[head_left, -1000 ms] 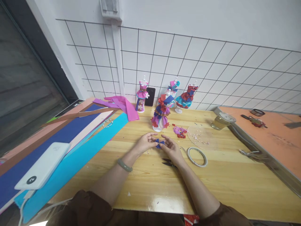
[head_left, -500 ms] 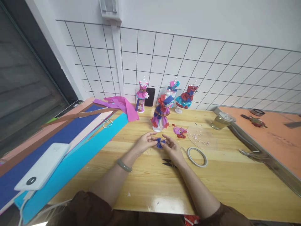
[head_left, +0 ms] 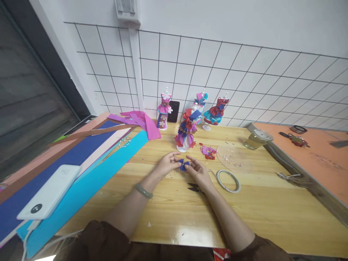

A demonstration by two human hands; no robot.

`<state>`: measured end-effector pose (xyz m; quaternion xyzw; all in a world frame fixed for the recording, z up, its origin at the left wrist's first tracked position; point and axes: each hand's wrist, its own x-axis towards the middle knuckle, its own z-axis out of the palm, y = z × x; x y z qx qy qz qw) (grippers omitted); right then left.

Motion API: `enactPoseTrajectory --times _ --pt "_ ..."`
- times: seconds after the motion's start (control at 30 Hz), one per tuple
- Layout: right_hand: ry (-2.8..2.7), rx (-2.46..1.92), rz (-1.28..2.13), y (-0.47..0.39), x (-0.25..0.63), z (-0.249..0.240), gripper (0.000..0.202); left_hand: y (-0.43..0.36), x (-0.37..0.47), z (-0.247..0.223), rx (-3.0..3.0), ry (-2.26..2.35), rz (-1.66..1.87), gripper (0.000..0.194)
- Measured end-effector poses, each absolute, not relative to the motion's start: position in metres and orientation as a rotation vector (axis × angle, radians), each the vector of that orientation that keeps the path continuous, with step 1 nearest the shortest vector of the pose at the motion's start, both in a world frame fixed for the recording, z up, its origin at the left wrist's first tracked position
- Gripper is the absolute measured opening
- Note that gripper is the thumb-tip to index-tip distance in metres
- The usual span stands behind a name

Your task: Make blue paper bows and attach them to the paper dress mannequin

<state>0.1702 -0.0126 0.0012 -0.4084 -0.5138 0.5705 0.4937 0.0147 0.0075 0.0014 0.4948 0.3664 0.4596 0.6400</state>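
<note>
Between my hands is a small pleated dark-blue paper bow (head_left: 182,165) with a pale spot at its middle. My left hand (head_left: 169,164) pinches its left side, and my right hand (head_left: 200,173) pinches the right side. Just beyond them stands a mini dress form (head_left: 186,130) in red, blue and purple ruffles on a white base. Black scissors (head_left: 194,187) lie by my right wrist, partly covered by it. A roll of double-sided tape (head_left: 228,181) rests flat to the right of that hand, near pink and red paper scraps (head_left: 208,150).
Behind stand more dressed forms (head_left: 164,111) and a phone (head_left: 173,111) against the wall. Coloured paper sheets (head_left: 114,159) and a white power bank (head_left: 49,192) cover the left side. On the right are a clear plate of beads (head_left: 233,158), a lidded cup (head_left: 258,140) and keys (head_left: 298,140).
The blue bow has turned slightly and shifted a little to the left between my fingers. Both hands stay in nearly the same place.
</note>
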Motion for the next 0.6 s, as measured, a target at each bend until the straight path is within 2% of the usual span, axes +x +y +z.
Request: enactPoseTrajectory --times 0.33,0.6 --pt "-1.215 -0.996 1.35 -0.0094 0.1711 -0.0031 0.052 0.0061 0.014 0.0014 1.088 0.849 1.052 0.047" --pt "-1.237 -1.017 1.329 -0.0105 0.171 -0.0008 0.05 0.0056 0.015 0.0033 1.113 0.825 1.033 0.055"
